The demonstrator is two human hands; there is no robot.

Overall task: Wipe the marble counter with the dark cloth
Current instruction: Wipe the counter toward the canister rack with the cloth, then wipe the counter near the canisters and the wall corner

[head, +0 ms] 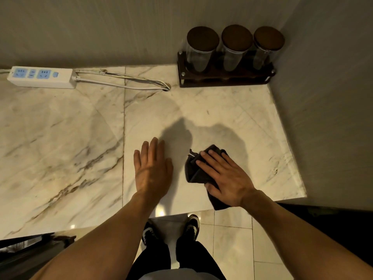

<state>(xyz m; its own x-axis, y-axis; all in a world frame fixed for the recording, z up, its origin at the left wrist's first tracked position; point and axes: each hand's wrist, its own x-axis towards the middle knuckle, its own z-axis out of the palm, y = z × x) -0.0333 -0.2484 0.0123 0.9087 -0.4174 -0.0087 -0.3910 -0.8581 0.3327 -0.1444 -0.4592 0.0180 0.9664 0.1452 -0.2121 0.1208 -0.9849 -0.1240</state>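
The marble counter (60, 138) is pale with brown veins and fills the middle of the view. A crumpled dark cloth (194, 170) lies on it near the front edge, right of centre. My right hand (226, 175) presses flat on top of the cloth, fingers spread, thumb curled round its near edge. My left hand (152, 168) rests palm down on bare marble just left of the cloth, fingers together, holding nothing.
A white power strip (41, 77) with its looped cable (129, 82) lies at the back left. A dark wooden rack (224, 78) with three lidded glass jars stands in the back right corner. Walls bound the back and right. Tiled floor and my shoes lie below the front edge.
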